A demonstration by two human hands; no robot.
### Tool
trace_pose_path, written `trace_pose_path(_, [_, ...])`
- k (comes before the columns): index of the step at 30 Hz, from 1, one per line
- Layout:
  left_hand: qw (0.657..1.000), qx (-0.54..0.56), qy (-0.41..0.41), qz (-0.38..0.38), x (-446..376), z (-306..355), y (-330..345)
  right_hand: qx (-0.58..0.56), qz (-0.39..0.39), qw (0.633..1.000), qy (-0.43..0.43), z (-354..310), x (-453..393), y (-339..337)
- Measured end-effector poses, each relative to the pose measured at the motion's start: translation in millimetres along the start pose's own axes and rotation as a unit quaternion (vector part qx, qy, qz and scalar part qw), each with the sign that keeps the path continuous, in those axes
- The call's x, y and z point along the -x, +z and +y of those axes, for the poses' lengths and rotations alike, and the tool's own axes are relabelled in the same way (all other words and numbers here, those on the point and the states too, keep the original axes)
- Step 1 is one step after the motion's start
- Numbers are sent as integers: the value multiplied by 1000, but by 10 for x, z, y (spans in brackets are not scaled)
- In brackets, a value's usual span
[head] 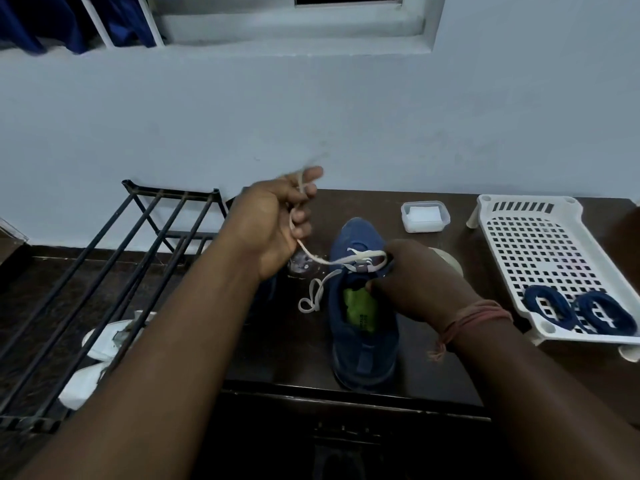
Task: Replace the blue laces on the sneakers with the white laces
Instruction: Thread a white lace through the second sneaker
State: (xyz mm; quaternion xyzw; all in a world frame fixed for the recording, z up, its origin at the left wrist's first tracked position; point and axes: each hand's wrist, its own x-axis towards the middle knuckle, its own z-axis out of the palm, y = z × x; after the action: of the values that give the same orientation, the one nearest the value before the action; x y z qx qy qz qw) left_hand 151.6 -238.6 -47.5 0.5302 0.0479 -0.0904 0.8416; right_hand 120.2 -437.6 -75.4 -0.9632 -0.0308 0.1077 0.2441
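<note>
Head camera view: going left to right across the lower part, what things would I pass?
Black metal rack → left hand pulling the white lace → blue sneaker → right hand at the sneaker's eyelets → white perforated tray holding coiled blue laces.

dim bluish light; left hand point(277, 220) motion-blurred; wide-angle bending at edges

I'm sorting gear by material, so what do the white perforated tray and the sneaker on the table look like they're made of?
The white perforated tray: likely moulded plastic, smooth and slightly glossy, judging by its uniform square holes and rounded corner feet. The blue sneaker: apparently a knit or mesh fabric upper, matte and finely textured, with a green insole inside.
</note>
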Motion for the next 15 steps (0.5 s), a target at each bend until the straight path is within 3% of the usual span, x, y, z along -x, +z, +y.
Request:
trace_pose_path(2, [997,-63,-46,10,25,-127,91,2,8,1000,11,24,-16,1])
trace_pose_path(4, [982,-185,-36,24,60,-243,192,-25,2,999,27,66,-53,17])
trace_pose_path(8, [919,-393,26,8,125,-447,374,-113,-32,991,64,157,-144,41])
trace_pose_path(12, [826,-558,77,-1,127,-657,455,-123,-29,989,76,200,-175,19])
trace_pose_path(15, [808,-582,91,12,138,-704,462,-156,-18,984,90,230,-182,20])
